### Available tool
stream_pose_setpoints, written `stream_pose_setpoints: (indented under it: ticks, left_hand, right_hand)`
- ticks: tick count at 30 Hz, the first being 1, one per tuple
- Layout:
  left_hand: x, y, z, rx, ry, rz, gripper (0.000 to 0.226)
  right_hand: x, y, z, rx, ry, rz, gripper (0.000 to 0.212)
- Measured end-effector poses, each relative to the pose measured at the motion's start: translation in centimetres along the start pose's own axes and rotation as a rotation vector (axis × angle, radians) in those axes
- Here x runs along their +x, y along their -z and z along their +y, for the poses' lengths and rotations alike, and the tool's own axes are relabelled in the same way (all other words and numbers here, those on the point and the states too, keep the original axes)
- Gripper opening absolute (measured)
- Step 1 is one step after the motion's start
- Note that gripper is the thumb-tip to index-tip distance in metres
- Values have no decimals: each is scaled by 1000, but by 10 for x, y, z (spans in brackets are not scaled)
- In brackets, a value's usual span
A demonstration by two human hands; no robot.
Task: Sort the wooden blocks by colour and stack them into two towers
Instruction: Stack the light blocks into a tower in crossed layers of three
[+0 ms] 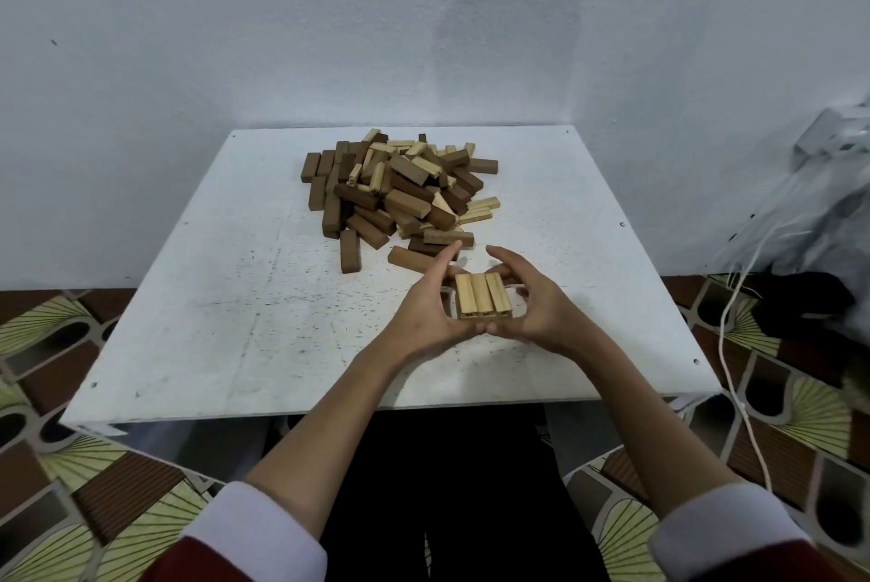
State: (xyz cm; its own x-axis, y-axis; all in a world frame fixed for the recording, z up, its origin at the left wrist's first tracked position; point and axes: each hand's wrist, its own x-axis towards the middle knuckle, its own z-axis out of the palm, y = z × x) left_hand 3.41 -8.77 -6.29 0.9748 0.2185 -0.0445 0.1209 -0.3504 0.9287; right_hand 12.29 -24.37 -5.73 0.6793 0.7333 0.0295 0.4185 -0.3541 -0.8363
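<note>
Your left hand (423,313) and right hand (532,308) cup the pale stack (481,301) near the table (212,299) centre (three light blocks side by side, long axes pointing away), before the mixed pile (400,190).

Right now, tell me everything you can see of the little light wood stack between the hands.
The light stack shows a top layer of three pale, grooved wooden blocks lying side by side, long sides touching, running away from the camera. A lower layer shows only at its near edge. It sits on the white table, just in front of the mixed block pile. The left hand and right hand cup its sides, fingers curved around it.
</note>
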Motion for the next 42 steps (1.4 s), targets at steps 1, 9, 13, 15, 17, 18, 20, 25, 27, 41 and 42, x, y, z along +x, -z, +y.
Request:
stream_pose_setpoints:
  ticks: [1, 9, 13, 15, 17, 18, 20, 25, 27, 41, 42]
  left_hand:
    - [0, 0, 0, 2, 1, 1, 103]
    - [2, -1, -1, 4, 2, 11, 102]
    - [2, -1, -2, 6, 6, 15, 102]
    - [1, 0, -1, 14, 2, 11, 103]
    - [0, 1, 0, 18, 0, 0, 104]
    - [0, 1, 0, 15, -2, -6, 104]
    - [-1, 3, 1, 7, -8, -7, 106]
    - [-1, 7, 1, 1, -6, 0, 105]
    - [0, 6, 1, 5, -11, 5, 104]
    - [-1, 7, 4, 11, -33, 6, 102]
    - [-1, 7, 4, 10, -31, 5, 102]
  right_hand:
    - [0, 0, 0, -2, -3, -1, 91]
    - [0, 1, -5, -21, 4, -9, 91]
    - [0, 0, -4, -26, -2, -10, 92]
    - [1, 0, -3, -30, -6, -12, 92]
    - [0, 0, -2, -31, -7, -16, 93]
    - [0, 2, -2, -29, -2, -16, 94]
    - [-1, 5, 0, -27, 14, -4, 95]
    - [-3, 13, 3, -62, 41, 17, 88]
    - [-2, 13, 4, -77, 48, 19, 84]
    - [-2, 9, 3, -83, 65, 33, 86]
    - [-2, 8, 3, -82, 63, 31, 87]
